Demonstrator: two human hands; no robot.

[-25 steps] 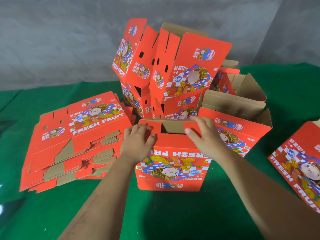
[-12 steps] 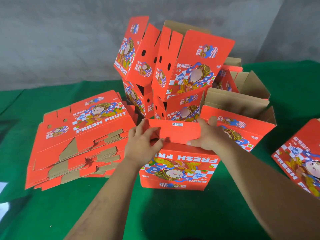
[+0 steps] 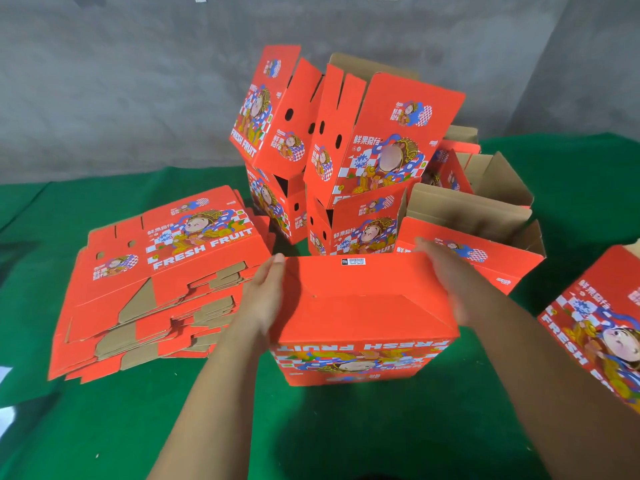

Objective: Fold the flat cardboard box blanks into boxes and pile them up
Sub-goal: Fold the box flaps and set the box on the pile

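Two flat palms bracket our box [image 3: 360, 306] at lower centre of the bench [image 3: 104, 427]: left hand [image 3: 266, 299] and right hand [image 3: 446, 282], fingers straight. We should press its sides evenly, keeping the closed flaps seated.

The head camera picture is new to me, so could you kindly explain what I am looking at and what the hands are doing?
There is no machine here: a person wears a camera on the head, which looks forward and down at two bare hands. The left hand and the right hand lie with straight fingers against the two sides of a red printed cardboard box, whose closed side faces up. It stands on a green cloth-covered table. To the left lies a stack of flat red cardboard blanks. Behind stands a leaning pile of folded red boxes. Another red box shows at the right edge.
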